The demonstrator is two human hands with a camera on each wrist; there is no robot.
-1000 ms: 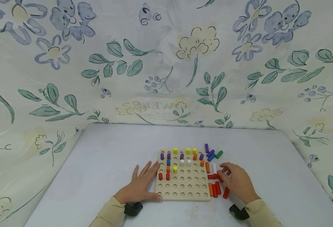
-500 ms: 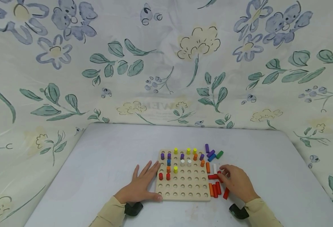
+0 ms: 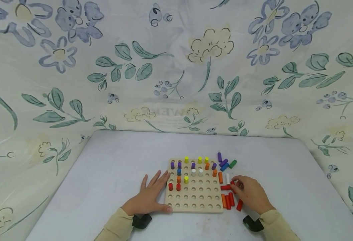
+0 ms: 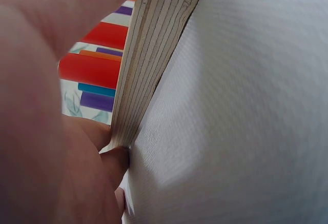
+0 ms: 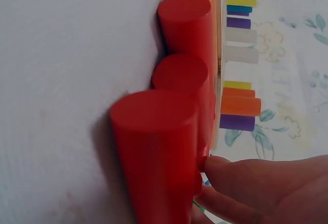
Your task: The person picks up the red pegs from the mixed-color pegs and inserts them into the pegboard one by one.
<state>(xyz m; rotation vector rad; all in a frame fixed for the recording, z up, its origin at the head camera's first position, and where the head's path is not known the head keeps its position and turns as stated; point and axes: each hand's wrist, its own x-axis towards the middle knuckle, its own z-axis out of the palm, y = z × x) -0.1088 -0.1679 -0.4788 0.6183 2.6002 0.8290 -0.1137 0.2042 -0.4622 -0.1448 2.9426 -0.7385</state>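
A wooden pegboard with rows of round holes lies on the table. Coloured pegs stand in several of its holes, among them two red pegs near its left edge. My left hand has its fingers spread along the board's left side, and the fingertips touch the edge in the left wrist view. To the right of the board, my right hand pinches a red peg between thumb and curled fingers, low among loose pegs. In the right wrist view the fingertips are partly hidden behind other red pegs.
Loose red and orange pegs lie along the board's right edge, with a white peg above them. Purple, blue and green pegs lie at the far right corner. A flowered cloth hangs behind the white table.
My right hand has shifted very slightly down at the red peg. The left hand and the board stay where they were.
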